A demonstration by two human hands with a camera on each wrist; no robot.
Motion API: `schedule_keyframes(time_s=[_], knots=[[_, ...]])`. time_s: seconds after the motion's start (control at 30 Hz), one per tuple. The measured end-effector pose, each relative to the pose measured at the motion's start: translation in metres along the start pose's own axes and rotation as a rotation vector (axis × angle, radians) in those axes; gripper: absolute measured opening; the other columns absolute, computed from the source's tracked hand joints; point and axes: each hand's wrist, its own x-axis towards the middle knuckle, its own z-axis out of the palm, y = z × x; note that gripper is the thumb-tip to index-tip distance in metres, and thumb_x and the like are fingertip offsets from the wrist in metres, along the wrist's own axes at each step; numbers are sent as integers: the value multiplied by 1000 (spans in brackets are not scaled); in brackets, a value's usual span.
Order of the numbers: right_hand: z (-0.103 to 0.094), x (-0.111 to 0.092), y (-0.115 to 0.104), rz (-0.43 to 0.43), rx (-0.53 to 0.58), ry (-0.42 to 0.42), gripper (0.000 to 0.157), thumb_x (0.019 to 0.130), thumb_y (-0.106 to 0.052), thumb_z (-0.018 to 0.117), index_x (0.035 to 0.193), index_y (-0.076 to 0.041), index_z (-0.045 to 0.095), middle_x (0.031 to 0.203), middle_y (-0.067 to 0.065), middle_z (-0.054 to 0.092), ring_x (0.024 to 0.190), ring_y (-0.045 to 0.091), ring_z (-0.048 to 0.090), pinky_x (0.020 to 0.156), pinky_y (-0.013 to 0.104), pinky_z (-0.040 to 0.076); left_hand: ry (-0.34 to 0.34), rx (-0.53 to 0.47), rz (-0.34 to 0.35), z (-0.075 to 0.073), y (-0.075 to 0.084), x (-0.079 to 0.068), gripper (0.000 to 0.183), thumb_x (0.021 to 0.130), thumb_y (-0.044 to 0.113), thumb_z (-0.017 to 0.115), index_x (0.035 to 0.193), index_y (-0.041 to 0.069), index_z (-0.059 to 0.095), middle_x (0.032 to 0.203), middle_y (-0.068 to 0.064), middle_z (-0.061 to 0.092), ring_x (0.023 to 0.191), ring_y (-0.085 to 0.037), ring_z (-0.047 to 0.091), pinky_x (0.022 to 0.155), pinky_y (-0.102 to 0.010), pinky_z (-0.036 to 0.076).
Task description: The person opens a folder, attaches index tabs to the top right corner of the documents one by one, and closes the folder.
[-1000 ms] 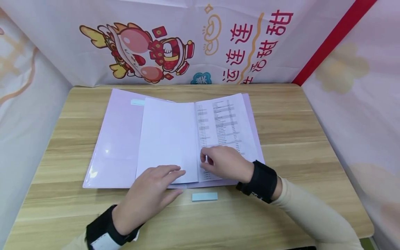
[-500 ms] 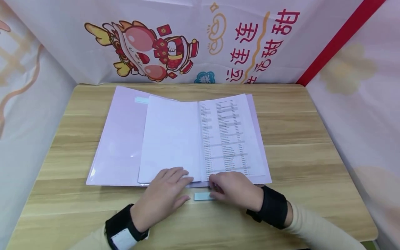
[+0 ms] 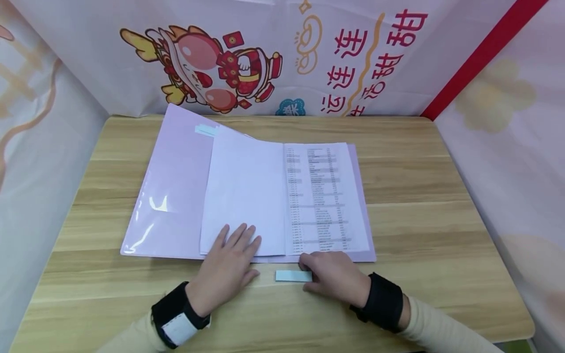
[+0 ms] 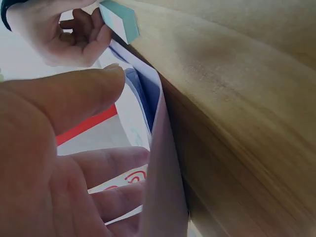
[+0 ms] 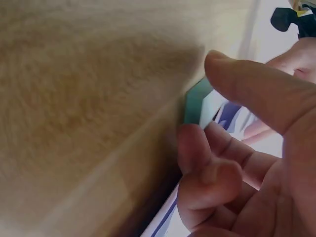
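Note:
A light purple folder [image 3: 169, 196] lies open on the table, with a blank white page [image 3: 247, 196] on the left and a printed list page [image 3: 324, 196] on the right. My left hand [image 3: 229, 272] rests with spread fingers on the lower part of the blank page. Just below the folder's front edge is a small light blue pad of sticky notes [image 3: 293, 276], a thick block in the left wrist view. My right hand [image 3: 337, 277] curls its thumb and fingers about the pad's right end. In the right wrist view, the thumb [image 5: 237, 74] and curled fingers border the block.
Light blue strips [image 3: 206, 130] stick to the upper inside of the folder's cover. Behind the wooden table [image 3: 410, 206] hangs a white printed cloth [image 3: 265, 29], with more cloth at both sides. Black bands [image 3: 176, 314] wrap both wrists.
My right hand has come down from the list page to the sticky note pad. My left hand has lowered and flattened onto the blank page. The folder's cover tilts up slightly more.

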Motion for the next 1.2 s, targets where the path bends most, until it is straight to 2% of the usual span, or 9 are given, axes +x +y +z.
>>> schedule_keyframes(time_s=[0.33, 0.73, 0.93, 1.2], knots=[[6, -1, 6, 16, 15, 3, 30, 81, -28, 86, 86, -22, 57, 69, -15, 49, 60, 2, 46, 55, 22, 39, -16, -14, -30, -4, 3, 3, 62, 88, 41, 79, 137, 5, 64, 150, -19, 51, 143, -38, 41, 119, -62, 20], [-2, -5, 2, 28, 104, -25, 25, 85, -27, 83, 87, -22, 58, 67, -12, 51, 57, 2, 46, 52, 21, 38, 10, -8, -30, -6, 5, 4, 59, 88, 42, 79, 135, 8, 66, 147, -17, 54, 141, -38, 43, 118, -63, 23], [-12, -7, -2, 25, 83, 26, 24, 84, -25, 83, 87, -22, 59, 67, -12, 53, 57, 1, 46, 52, 22, 39, 48, -8, -13, -6, 4, 4, 57, 87, 41, 80, 133, 9, 67, 144, -17, 57, 139, -38, 46, 117, -62, 26], [-25, -9, -7, 26, 22, 131, 27, 80, -25, 86, 87, -22, 61, 66, -15, 47, 58, 2, 45, 52, 21, 38, 75, -25, -3, -9, 4, 5, 55, 88, 39, 80, 132, 8, 68, 143, -17, 58, 139, -35, 46, 120, -52, 26]])
